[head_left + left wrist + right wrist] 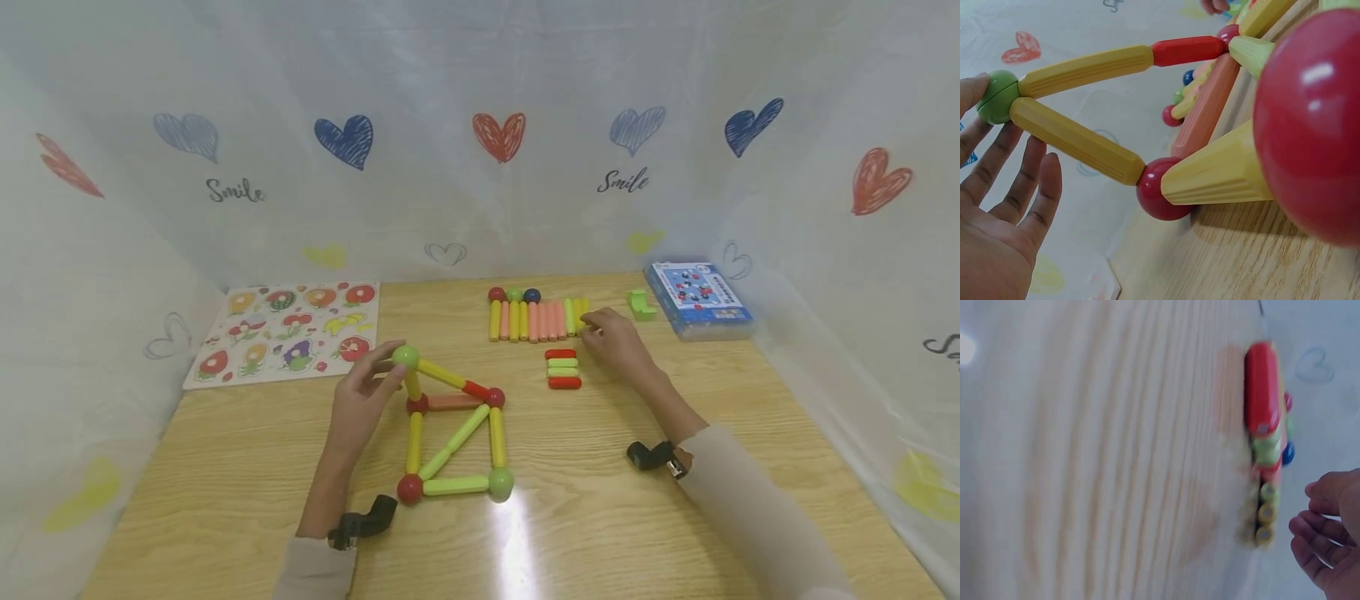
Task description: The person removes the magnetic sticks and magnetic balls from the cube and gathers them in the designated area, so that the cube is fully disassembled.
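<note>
L hand [358,404]: fingers pinching the raised green ball [406,357], thumb opposed. R hand [617,337]: fingers loosely bent, gap narrow, nothing seen held; tips nr the end yellow stick [585,307] of the row. Contact there can't be confirmed.

Ball: glossy, hard, prob. light plastic; slippery if taken off-centre. Best hold is across its widest part, as now.

Below it, the stick frame [453,442] sits mid-worktop [585,517], a braced square lying flat. From its far side, a yellow upright [412,385] and a sloping yellow-and-red arm [476,390] meet at the ball. Sticks look stiff, w/ grooved faces giving fair purchase; take mid-length, clear of the ends. Joints prob. magnetic, so liable to swivel or part under a sideways tug; parts themselves unlikely to break. Raised corner is the weak pt., in my view: support advised.

Farther out: row of loose sticks [533,322], lift singly by the middle; short red and green sticks [562,372] nearer; boxed set [697,292] far R.
</note>
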`<action>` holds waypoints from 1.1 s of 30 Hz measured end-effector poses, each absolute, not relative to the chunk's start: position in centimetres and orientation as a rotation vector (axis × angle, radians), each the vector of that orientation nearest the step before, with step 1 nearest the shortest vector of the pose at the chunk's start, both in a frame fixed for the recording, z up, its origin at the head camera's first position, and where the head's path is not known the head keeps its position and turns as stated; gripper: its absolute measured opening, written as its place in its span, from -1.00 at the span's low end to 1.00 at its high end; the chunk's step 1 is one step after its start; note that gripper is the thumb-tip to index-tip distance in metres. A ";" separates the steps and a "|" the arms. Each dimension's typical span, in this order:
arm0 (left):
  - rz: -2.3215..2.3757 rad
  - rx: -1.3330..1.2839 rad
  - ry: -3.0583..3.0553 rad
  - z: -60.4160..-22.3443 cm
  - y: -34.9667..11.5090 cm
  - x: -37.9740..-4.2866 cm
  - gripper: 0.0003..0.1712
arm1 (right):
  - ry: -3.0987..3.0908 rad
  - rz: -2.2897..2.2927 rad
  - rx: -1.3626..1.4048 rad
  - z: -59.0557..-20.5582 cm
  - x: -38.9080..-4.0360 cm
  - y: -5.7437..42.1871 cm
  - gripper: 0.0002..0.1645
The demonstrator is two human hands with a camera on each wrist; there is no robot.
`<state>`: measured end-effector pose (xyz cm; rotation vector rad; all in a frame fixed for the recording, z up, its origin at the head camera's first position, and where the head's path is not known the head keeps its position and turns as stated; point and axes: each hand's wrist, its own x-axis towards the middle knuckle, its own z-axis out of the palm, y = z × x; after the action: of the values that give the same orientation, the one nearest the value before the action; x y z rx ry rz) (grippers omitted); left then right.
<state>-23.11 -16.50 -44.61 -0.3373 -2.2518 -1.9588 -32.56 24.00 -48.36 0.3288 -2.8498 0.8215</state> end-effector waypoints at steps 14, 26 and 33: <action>-1.962 -0.331 -2.243 -45.7 -16.8 -23.7 -0.56 | -2.591 1.033 1.115 -47.8 -27.1 13.6 -0.56; -1.976 -0.446 -2.185 -47.7 -16.9 -24.7 -0.57 | -2.604 0.882 1.221 -49.6 -26.9 11.1 -0.50; -1.999 -0.378 -2.188 -47.4 -17.1 -24.7 -0.57 | -2.511 0.883 1.253 -49.5 -27.0 11.4 -0.52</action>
<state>-24.70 -17.10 -47.41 -0.3781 -2.1877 -1.9987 -27.03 11.42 -49.54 1.2535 -2.5113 0.8828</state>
